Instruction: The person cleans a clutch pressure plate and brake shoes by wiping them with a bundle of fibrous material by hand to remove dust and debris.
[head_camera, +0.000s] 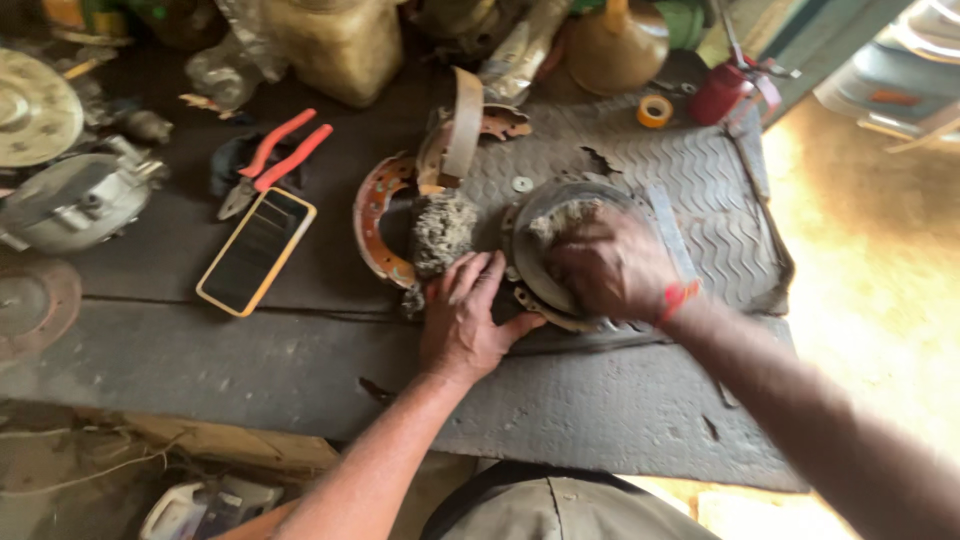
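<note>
Both hands are placed on the round metal plate (560, 250), which lies flat on the surface (200, 360). The right hand (610, 265) is closed on a rag directly over it; the left hand (465, 320) is spread flat at its left rim.

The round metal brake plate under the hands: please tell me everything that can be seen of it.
The round grey metal brake plate lies flat on a ribbed grey rubber mat. It looks dusty and worn, with a raised rim and a notched rusty-brown lower edge. The right hand presses a wad of grey fibre on its face, hiding the middle. The left hand rests against its left edge.
</note>
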